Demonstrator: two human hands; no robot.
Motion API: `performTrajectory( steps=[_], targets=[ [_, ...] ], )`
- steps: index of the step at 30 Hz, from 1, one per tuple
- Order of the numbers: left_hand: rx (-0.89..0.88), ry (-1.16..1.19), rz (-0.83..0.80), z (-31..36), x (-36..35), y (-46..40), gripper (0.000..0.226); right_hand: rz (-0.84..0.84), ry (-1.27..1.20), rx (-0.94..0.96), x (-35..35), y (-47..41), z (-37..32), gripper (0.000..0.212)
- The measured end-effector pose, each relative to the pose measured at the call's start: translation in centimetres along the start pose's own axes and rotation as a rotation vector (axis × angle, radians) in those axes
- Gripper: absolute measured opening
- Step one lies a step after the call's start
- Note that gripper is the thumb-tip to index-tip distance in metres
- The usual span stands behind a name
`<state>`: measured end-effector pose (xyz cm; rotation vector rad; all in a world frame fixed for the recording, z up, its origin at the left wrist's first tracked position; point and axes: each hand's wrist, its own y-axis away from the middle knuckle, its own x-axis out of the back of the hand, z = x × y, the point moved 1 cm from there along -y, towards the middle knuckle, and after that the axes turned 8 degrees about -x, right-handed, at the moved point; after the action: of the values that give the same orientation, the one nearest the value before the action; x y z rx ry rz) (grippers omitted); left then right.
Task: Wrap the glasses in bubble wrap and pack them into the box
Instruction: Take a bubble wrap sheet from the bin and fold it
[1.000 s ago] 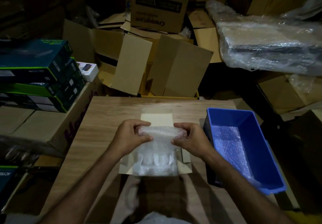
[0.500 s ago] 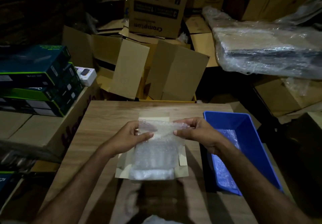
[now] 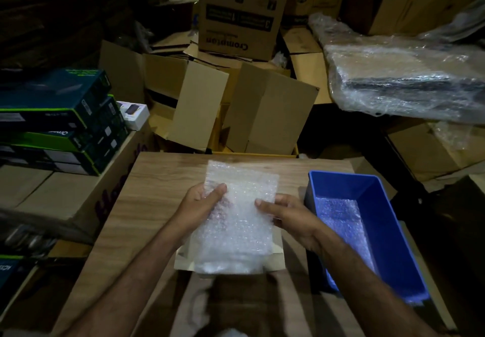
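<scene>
- Bubble wrap (image 3: 236,221) sheet held up flat over the small box (image 3: 277,259), w/ its lower end down in the box opening & its top edge raised toward the far side of the desk (image 3: 157,179).
- Left hand (image 3: 199,205) grips the sheet's left edge: thumb on the front face, fingers (image 3: 203,195) curled behind it.
- Right hand (image 3: 288,218) holds the right edge: thumb tip on the front, rest of the fingers behind the sheet, partly hidden; how tight, can't tell exactly.
- Small box is pale cardboard, sits on the desk just under the hands, flaps open at the sides; only its near rim & right flap show around the wrap.
- Glasses themselves: can't make them out; wrap looks bulkier & whiter at the bottom inside the box, but contents are blurred.
- Blue bin (image 3: 380,205) on the desk just right of the right hand, w/ more bubble wrap lying in its bottom.
- Behind the desk: open brown cartons (image 3: 267,111), one taller carton printed "Crompton" (image 3: 236,14) upside down.
- Left: stack of dark green product boxes (image 3: 57,121) on a big carton; small white box (image 3: 132,115) beside the stack.
- Upper right: flat bundle in clear plastic film (image 3: 409,79).
- Light is dim, edges of the view dark.
</scene>
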<state>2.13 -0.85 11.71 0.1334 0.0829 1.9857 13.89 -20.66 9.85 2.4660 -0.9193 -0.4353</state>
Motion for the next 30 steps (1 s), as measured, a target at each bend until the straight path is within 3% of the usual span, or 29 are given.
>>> performTrajectory(
  steps=[3,6,10,13,18,21,24,26,27,28,30],
  targets=[
    [0.108,0.069,-0.038,-1.6,0.8,0.2,0.058,0.101,-0.165,0.016,-0.5,-0.7,1.0,0.032],
    [0.139,0.104,-0.021,-3.1,1.3,0.8,0.087,0.260,-0.121,0.053,-1.1,-1.0,2.0,0.030],
    [0.043,0.070,0.020,-4.1,1.3,1.2,0.061,0.228,-0.039,0.109,-0.9,-1.3,4.1,0.082],
    [-0.001,-0.015,-0.036,-4.2,1.1,1.6,0.046,0.176,0.052,0.250,-0.8,-1.8,5.5,0.094],
    [0.021,-0.168,-0.101,-5.2,1.3,1.8,0.080,0.168,0.276,0.217,-0.6,-2.0,6.2,0.088],
    [-0.015,-0.402,-0.062,-6.3,1.1,1.7,0.081,0.244,0.477,0.190,-1.1,-1.9,6.5,0.087],
    [-0.074,-0.671,-0.110,-7.5,1.1,2.0,0.068,0.232,0.707,0.226,-1.1,-2.0,7.0,0.058],
    [-0.103,-0.755,-0.216,-8.2,1.4,2.4,0.037,0.200,0.842,0.253,-1.0,-2.0,7.1,0.017],
    [-0.111,-0.750,-0.255,-8.6,1.6,2.6,0.017,0.185,0.862,0.269,-1.0,-2.0,7.3,0.009],
    [-0.093,-0.730,-0.272,-9.0,1.9,2.8,0.006,0.188,0.856,0.284,-0.8,-2.1,7.6,0.022],
    [0.003,-0.646,-0.255,-9.5,2.3,3.1,0.014,0.215,0.804,0.250,-0.4,-1.9,8.0,0.025]
  ],
)
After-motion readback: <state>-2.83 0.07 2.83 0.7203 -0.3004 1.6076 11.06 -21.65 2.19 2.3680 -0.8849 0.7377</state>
